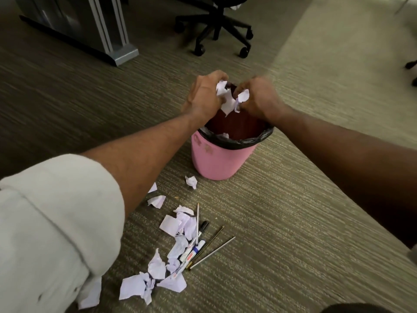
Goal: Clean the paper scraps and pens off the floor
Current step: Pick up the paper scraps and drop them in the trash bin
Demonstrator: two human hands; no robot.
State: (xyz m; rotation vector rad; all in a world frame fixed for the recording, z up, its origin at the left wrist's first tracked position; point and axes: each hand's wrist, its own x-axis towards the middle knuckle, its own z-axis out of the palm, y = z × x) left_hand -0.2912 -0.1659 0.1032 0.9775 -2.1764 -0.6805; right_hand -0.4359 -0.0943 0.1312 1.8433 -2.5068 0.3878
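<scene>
The left hand (204, 96) and right hand (259, 98) each clutch crumpled paper (226, 98) directly over the pink bin (222, 159); one scrap lies inside it. Remaining paper scraps (171, 224) and pens (203, 247) lie at 7 o'clock from the bin, nearer the left arm, pens pointing toward 1 o'clock.

Matt pink plastic bin (222, 162) w/ glossy black liner (259, 138), ribbed carpet (293, 222).
</scene>
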